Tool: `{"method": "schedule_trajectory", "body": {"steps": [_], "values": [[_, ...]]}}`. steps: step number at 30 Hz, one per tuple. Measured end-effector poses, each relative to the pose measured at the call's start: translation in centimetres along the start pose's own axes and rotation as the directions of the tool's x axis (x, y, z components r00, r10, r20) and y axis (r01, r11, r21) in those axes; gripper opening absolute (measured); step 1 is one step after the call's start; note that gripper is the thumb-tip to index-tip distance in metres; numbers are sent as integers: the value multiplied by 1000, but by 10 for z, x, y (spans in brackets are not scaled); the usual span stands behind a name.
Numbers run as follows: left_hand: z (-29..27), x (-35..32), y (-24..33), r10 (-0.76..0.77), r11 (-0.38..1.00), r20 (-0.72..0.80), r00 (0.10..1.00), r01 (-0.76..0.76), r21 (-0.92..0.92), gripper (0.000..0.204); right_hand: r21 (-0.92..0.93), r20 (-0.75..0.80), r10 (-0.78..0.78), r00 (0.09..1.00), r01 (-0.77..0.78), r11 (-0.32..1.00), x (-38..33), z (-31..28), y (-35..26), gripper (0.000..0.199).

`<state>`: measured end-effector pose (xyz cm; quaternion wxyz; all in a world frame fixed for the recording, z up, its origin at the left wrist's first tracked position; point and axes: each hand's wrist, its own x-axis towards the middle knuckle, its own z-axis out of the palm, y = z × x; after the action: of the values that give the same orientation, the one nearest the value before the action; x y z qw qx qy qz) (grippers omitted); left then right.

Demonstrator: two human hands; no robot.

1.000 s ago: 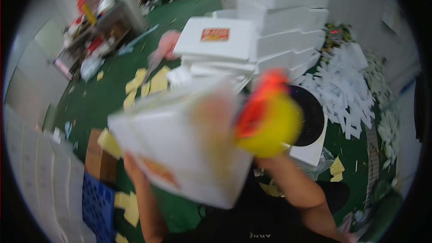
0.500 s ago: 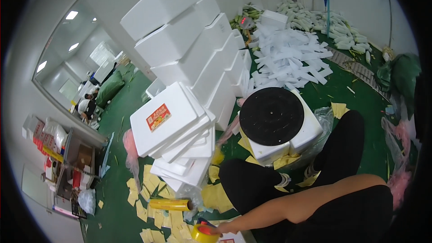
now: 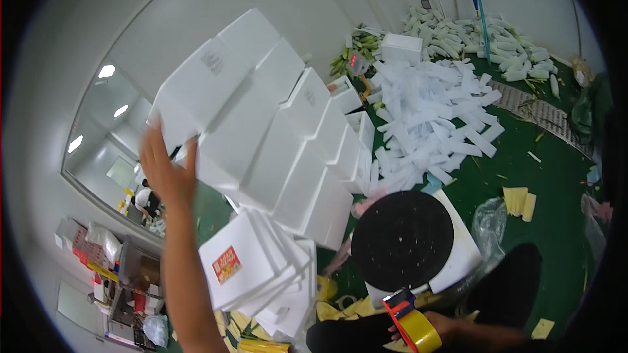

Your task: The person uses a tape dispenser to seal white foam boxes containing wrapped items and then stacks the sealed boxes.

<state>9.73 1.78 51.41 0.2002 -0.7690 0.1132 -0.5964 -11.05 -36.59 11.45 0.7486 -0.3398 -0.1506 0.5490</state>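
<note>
My left hand [image 3: 171, 173] is raised with fingers spread at the left end of the top white foam box [image 3: 209, 85] in a tall stack. Whether the fingertips touch the box is unclear. Low in front of me, my right hand [image 3: 445, 327] grips a red and blue tape dispenser [image 3: 403, 317] loaded with a yellow tape roll [image 3: 422, 332]. Just beyond it, a round black turntable [image 3: 402, 238] rests on white foam boxes [image 3: 454, 212]. Between the left forearm and the turntable stands an uneven pile of white foam lids [image 3: 245, 261], the top one bearing a red label.
White foam strips [image 3: 432, 104] lie heaped beyond the turntable, with pale wrapped corn-like cobs [image 3: 517, 49] by the wall. Yellow paper sheets [image 3: 517, 201] and clear plastic [image 3: 489, 222] litter the green floor. A cluttered shelf [image 3: 134, 274] stands at left below a window.
My left arm has come into view and reached up to the box stack. The tape dispenser in my right hand has moved right, from beside the lids to before the turntable. The view has shifted.
</note>
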Motion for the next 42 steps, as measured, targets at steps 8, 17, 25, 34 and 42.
{"method": "schedule_trajectory", "body": {"steps": [8, 17, 25, 34, 42], "values": [[124, 145, -71, -420, 900, 590, 690, 233, 369, 83, 888, 36, -299, 954, 107, 447, 17, -77, 56, 71], [-82, 62, 45, -37, 991, 463, 885, 91, -95, 63, 587, -47, -757, 652, 631, 507, 117, -86, -175, 53], [-119, -124, 168, 262, 804, 577, 774, 156, -574, 60, 427, -410, -568, 714, 700, 573, 63, -51, -175, 54], [-91, -355, 253, 348, 779, 714, 607, 237, -581, 58, -320, -748, -551, 371, 526, 788, 18, -172, -59, 44], [-120, -328, 56, -329, 920, 826, 458, 352, 172, 97, -152, -653, -528, 543, 589, 794, -20, -124, -35, 43]]}}
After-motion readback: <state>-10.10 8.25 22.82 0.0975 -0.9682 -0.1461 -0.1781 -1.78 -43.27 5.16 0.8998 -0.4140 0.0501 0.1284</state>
